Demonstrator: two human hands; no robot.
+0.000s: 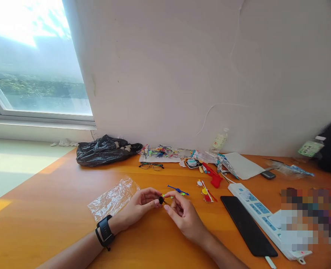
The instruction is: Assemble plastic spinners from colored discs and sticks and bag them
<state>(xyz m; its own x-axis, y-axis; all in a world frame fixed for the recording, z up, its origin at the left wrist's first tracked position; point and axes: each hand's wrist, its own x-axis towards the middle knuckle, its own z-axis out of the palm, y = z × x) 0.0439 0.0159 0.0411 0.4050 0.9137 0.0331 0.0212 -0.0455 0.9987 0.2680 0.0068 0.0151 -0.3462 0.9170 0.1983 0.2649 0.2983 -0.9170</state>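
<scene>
Between thumb and fingers, my left hand (143,201) pinches a small black round piece (161,200). My right hand (184,215) meets it from the other side, thumb and forefinger closed at a thin dark stem that seems to join the black piece. Just beyond the fingertips lie a blue plastic stick with a wider middle (178,190) and some yellow-green bits, partly covered by my right hand. To the right of these sit white, yellow and red small plastic parts (205,191). A crinkled clear plastic bag (113,198) lies left of my left hand.
At the back are a black plastic bag (103,151), eyeglasses (151,166), a heap of colourful plastic parts (162,151) and a red toy gun (214,177). On the right lie a black phone (247,224) with a cable and a white power strip (257,207).
</scene>
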